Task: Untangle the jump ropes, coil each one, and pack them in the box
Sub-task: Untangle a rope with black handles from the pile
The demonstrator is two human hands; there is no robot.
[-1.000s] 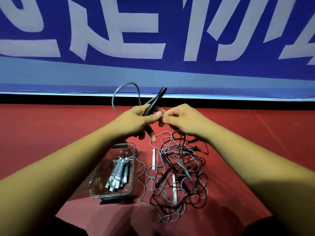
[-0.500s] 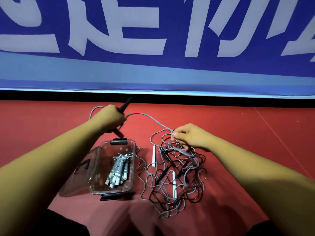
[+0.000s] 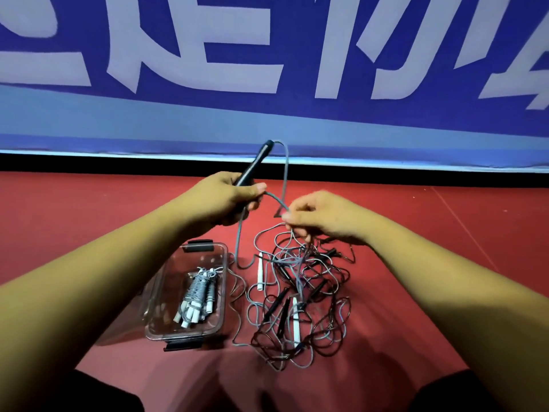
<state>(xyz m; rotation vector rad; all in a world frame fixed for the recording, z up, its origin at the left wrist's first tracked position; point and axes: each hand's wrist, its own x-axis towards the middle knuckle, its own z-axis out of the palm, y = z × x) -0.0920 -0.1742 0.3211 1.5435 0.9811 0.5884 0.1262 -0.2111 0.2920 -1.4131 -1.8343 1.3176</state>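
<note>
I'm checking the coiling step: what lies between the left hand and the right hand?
In the head view, a short arc of grey rope spans from the left hand, which grips the black handle, to the right hand, which pinches it.

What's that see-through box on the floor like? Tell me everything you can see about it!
The box is a clear plastic tub, long and rectangular, with black clip latches at its far and near ends. It sits flat on the red floor, open on top, just left of the tangled rope pile. Inside lies a coiled grey rope bundle with white handles. The left forearm passes in front of its left side and hides that part.
</note>
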